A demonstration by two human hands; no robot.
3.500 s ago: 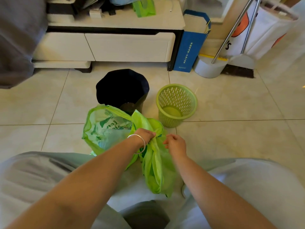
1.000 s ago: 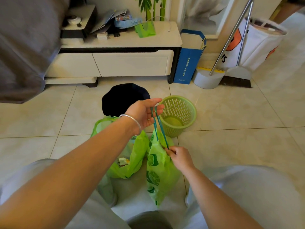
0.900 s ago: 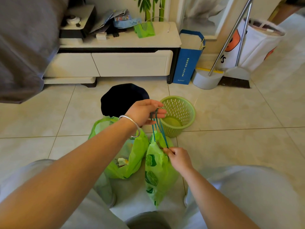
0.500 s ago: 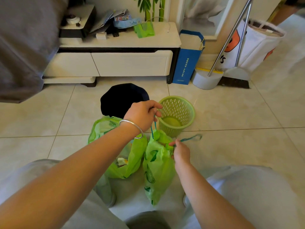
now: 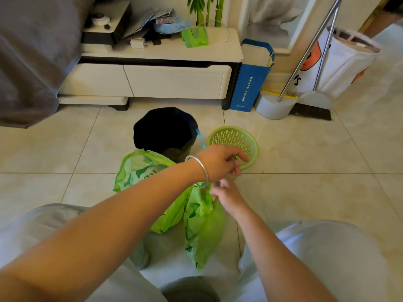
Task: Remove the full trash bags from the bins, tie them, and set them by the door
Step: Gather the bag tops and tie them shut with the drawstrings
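Note:
Two green trash bags lie on the tile floor between my knees. The nearer bag (image 5: pixel 204 234) is cinched at its neck by a blue drawstring (image 5: pixel 200 138). My left hand (image 5: pixel 220 161), with a silver bangle on the wrist, pinches the drawstring above the neck. My right hand (image 5: pixel 227 196) grips the string at the bag's neck, just below the left. The second green bag (image 5: pixel 139 168) sits open behind and to the left. Beyond them stand a black-lined bin (image 5: pixel 164 129) and a small green mesh bin (image 5: pixel 234 141).
A white TV cabinet (image 5: pixel 174 80) runs along the back. A blue paper bag (image 5: pixel 250 83), a white dustpan with broom (image 5: pixel 277 105) and a white tote (image 5: pixel 340 62) stand at the back right. Grey fabric (image 5: pixel 32 57) hangs at the left.
My hands gathered the bag's mouth, then pulled the blue drawstring up. Since half a second ago the left hand has dropped and crossed right over the right hand, looping the string.

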